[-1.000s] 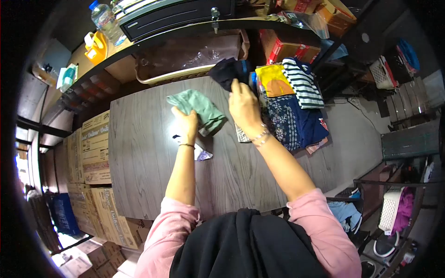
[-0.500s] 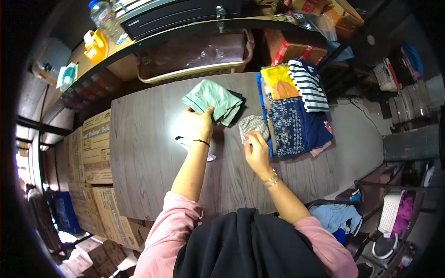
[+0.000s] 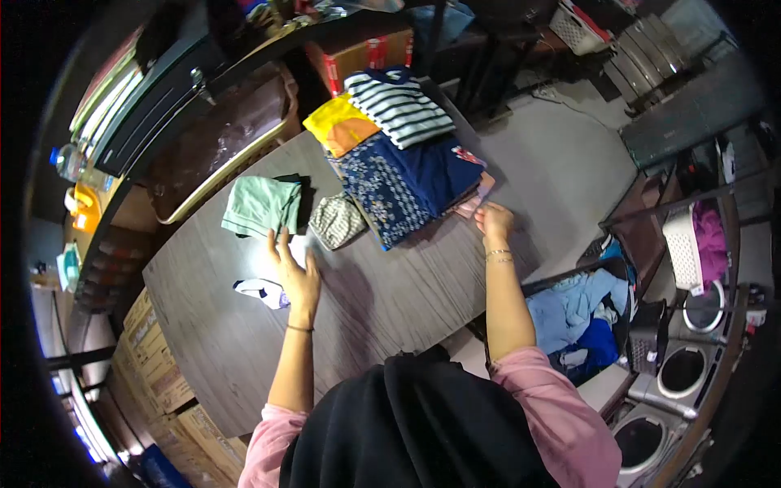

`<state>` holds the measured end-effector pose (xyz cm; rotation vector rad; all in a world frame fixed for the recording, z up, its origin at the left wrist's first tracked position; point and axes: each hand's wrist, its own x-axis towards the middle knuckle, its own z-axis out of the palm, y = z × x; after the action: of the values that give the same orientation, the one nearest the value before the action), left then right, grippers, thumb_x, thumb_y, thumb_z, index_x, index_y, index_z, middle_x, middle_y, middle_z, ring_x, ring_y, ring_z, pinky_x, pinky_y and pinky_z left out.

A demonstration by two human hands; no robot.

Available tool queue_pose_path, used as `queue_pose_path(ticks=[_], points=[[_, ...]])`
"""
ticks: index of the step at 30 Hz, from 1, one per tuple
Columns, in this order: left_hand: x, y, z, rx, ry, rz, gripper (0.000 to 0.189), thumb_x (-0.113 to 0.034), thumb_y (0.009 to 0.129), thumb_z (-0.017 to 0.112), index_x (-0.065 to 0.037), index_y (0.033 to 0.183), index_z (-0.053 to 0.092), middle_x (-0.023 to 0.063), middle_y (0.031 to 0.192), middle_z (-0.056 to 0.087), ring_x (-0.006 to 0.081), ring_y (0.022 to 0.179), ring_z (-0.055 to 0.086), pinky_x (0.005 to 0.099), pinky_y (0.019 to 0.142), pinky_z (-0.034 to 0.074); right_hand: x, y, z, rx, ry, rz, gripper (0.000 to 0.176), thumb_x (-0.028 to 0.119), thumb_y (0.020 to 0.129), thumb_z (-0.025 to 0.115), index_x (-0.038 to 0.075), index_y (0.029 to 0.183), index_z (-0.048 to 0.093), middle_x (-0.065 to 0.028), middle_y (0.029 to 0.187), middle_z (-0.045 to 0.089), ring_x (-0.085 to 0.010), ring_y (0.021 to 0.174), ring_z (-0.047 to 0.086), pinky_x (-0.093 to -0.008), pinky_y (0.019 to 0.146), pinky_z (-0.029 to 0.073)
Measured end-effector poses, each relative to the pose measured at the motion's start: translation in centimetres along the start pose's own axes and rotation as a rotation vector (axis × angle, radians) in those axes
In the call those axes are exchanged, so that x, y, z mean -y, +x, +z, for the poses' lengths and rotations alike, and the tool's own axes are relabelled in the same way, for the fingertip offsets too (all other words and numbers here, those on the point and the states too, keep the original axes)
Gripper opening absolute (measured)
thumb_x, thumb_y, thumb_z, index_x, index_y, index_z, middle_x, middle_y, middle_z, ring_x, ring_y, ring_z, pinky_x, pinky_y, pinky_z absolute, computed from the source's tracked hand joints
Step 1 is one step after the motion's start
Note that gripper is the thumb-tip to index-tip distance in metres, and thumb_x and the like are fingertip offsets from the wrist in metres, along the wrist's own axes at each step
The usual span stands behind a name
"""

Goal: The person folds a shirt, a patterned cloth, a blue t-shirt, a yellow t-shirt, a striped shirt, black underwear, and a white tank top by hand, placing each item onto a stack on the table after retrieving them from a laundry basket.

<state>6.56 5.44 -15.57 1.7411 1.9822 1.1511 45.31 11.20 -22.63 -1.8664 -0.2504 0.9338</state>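
My left hand (image 3: 294,272) hovers over the grey wooden table (image 3: 390,301), fingers spread, just below the folded mint-green cloth (image 3: 260,205). A small white and dark item (image 3: 262,291) lies to its left. The small checked cloth (image 3: 337,221) sits between the green cloth and the folded stack. That stack holds a navy patterned garment (image 3: 381,183), a yellow one (image 3: 340,122) and a striped one (image 3: 400,107). My right hand (image 3: 494,221) has its fingers bent together at the stack's lower right corner, by a pink cloth edge (image 3: 473,202); whether it grips the edge is unclear.
Behind the table stand a long basket (image 3: 236,177) and a cardboard box (image 3: 362,58). A bin of blue clothes (image 3: 573,309) is at the lower right, near a white basket (image 3: 682,246). Cartons (image 3: 154,350) stand at the left.
The view has turned to the right. My left hand has come off the green cloth and opened. My right hand has moved from the checked cloth to the stack's lower right corner.
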Motion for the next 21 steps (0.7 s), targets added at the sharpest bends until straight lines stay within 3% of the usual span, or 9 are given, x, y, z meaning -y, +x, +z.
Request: queue_pose_path(ticks=[3,4,6,10,14,16,18,19,21], points=[[-3.6,-5.2,0.4,0.157,-0.004,0.122,0.062,0.004,0.076,0.063,-0.002,0.134,0.042,0.0217,0.145,0.031,0.0398,0.130,0.037,0.0437,0.106,0.034,-1.6,-1.4,-2.7,0.110,-0.025,-0.175,0.030,0.004,0.082,0.061,-0.001,0.111,0.062,-0.0057,0.082,0.068,-0.0122,0.067,0.063,-0.0237,0.055,0.048],[-4.9,-6.9,0.5,0.234,-0.049,0.117,0.062,0.005,0.075,0.063,-0.003,0.133,0.043,0.0213,0.144,0.032,0.0394,0.130,0.038,0.0435,0.106,0.034,-2.7,-2.3,-4.0,0.035,-0.061,-0.410,0.017,0.006,0.079,0.065,-0.001,0.095,0.067,-0.0106,0.082,0.069,-0.0170,0.073,0.066,-0.0307,0.065,0.051],[-6.5,-10.1,1.1,0.360,-0.124,0.120,0.062,0.007,0.073,0.062,-0.004,0.132,0.044,0.0208,0.141,0.036,0.0393,0.128,0.040,0.0428,0.106,0.035,-2.8,-6.8,-9.4,-0.095,-0.233,-0.658,0.015,0.005,0.078,0.063,0.001,0.092,0.066,-0.0131,0.083,0.069,-0.0241,0.075,0.066,-0.0332,0.070,0.051],[-8.8,-14.5,2.7,0.540,-0.185,0.170,0.063,0.009,0.071,0.061,-0.004,0.131,0.046,0.0208,0.135,0.043,0.0395,0.124,0.045,0.0416,0.104,0.039,-9.0,-7.3,-22.2,-0.416,-0.633,-0.905,0.019,0.003,0.073,0.063,0.002,0.091,0.062,-0.0159,0.085,0.062,-0.0358,0.084,0.060,-0.0416,0.076,0.049],[-12.4,-16.2,4.9,0.684,-0.231,0.304,0.060,0.007,0.072,0.062,-0.003,0.129,0.047,0.0203,0.130,0.047,0.0394,0.119,0.048,0.0411,0.100,0.042,-11.9,-7.9,-29.2,-0.686,-1.124,-0.657,0.020,0.011,0.075,0.068,0.002,0.091,0.062,-0.0174,0.086,0.062,-0.0370,0.086,0.060,-0.0452,0.077,0.048],[-14.5,-16.5,6.5,0.741,-0.256,0.370,0.058,0.006,0.074,0.062,-0.002,0.129,0.047,0.0203,0.130,0.047,0.0394,0.119,0.049,0.0413,0.100,0.042,-14.5,-6.0,-32.1,-0.615,-1.187,-0.534,0.020,0.013,0.074,0.070,0.002,0.089,0.062,-0.0157,0.083,0.063,-0.0360,0.083,0.060,-0.0452,0.074,0.049],[-16.5,-17.1,8.2,0.777,-0.289,0.413,0.054,0.004,0.075,0.062,-0.002,0.127,0.048,0.0196,0.127,0.049,0.0392,0.115,0.050,0.0414,0.097,0.044,-16.2,-2.6,-34.6,-0.364,-1.078,-0.482,0.021,0.013,0.071,0.074,0.003,0.086,0.062,-0.0122,0.076,0.064,-0.0340,0.075,0.062,-0.0438,0.070,0.049],[-17.5,-17.4,9.0,0.799,-0.293,0.435,0.054,0.004,0.075,0.062,-0.002,0.126,0.048,0.0195,0.126,0.050,0.0391,0.115,0.051,0.0414,0.097,0.044,-15.8,-1.8,-35.2,-0.281,-1.040,-0.690,0.022,0.013,0.070,0.076,0.002,0.081,0.061,-0.0123,0.072,0.064,-0.0329,0.071,0.062,-0.0417,0.064,0.048],[-19.8,-18.4,10.2,0.817,-0.288,0.485,0.051,0.004,0.075,0.063,-0.002,0.124,0.049,0.0197,0.122,0.053,0.0393,0.111,0.053,0.0414,0.095,0.045,-14.1,-2.0,-36.2,-0.133,-0.918,-0.556,0.022,0.015,0.071,0.075,0.003,0.083,0.060,-0.0141,0.076,0.063,-0.0335,0.075,0.062,-0.0428,0.067,0.048]])
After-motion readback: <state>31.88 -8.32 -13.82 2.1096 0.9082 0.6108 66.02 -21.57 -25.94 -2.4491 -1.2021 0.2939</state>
